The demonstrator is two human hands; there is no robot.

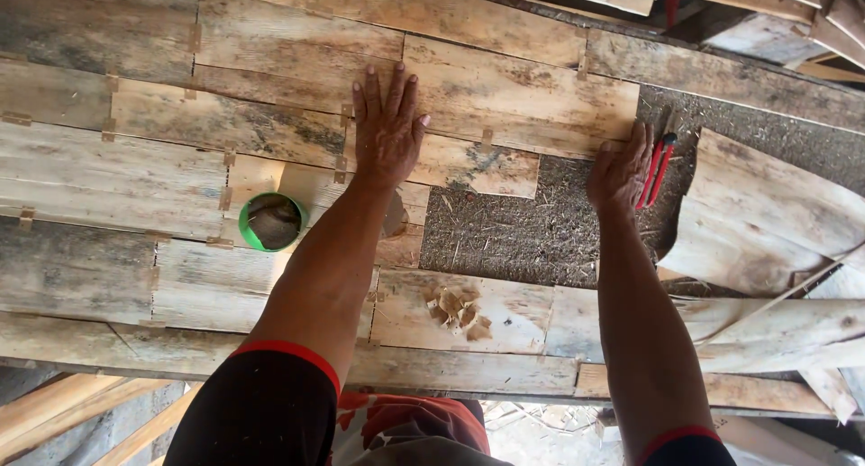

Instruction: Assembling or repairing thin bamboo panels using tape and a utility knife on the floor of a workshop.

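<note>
Pressing flat, fingers spread, the left hand (387,128) holds down a veneer sheet (505,105) on the table (532,223), gripping nothing. The right hand (620,170) curls around a red cutter (658,170) beside the sheet's edge. A green tape roll (271,222) lies nearby.

Left hand (387,128) flat on veneer sheets (270,114) mid-table. Right hand (620,170) at the gap's far right corner, on bare table (514,232), touching pliers (656,169) just right. Round cup (272,222) near left forearm. Veneer scraps (458,308) toward the near edge, between forearms.
</note>
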